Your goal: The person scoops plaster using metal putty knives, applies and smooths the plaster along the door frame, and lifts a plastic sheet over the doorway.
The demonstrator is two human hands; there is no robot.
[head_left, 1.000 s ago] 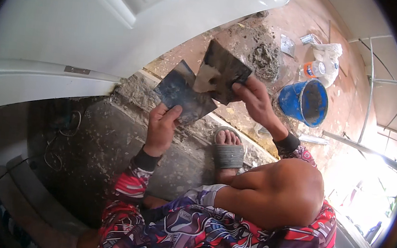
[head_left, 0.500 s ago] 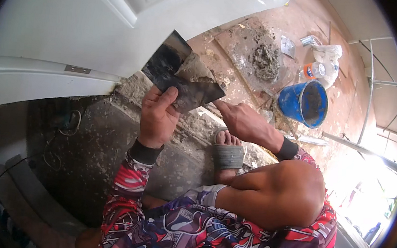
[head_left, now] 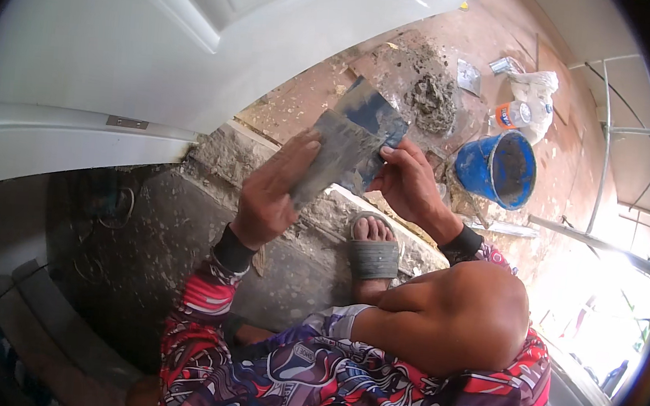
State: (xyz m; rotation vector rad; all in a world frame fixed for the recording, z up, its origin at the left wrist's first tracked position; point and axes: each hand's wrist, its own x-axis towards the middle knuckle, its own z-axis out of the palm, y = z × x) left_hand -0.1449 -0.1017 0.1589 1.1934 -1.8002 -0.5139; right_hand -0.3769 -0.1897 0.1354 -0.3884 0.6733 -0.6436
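A white door (head_left: 121, 54) fills the upper left, beside a raw, crumbly strip (head_left: 229, 148) along the floor. To the right stands a blue bucket (head_left: 477, 166), greyish inside, and farther off sits a heap of grey mix (head_left: 434, 104). The work looks partway: the left plate (head_left: 337, 154) and the right plate (head_left: 372, 103) both carry grey smears, while plenty of mix is left in the heap. The plates are held up over the strip, the left one overlapping the other; its long axis seems to run from lower left to upper right. The right plate (dark blue where bare) points its far edge away from the person; the overlap hides its long axis. The left hand (head_left: 268, 186) grips the left plate by its left edge; the right hand (head_left: 415, 184) pinches the other, thumb on top.
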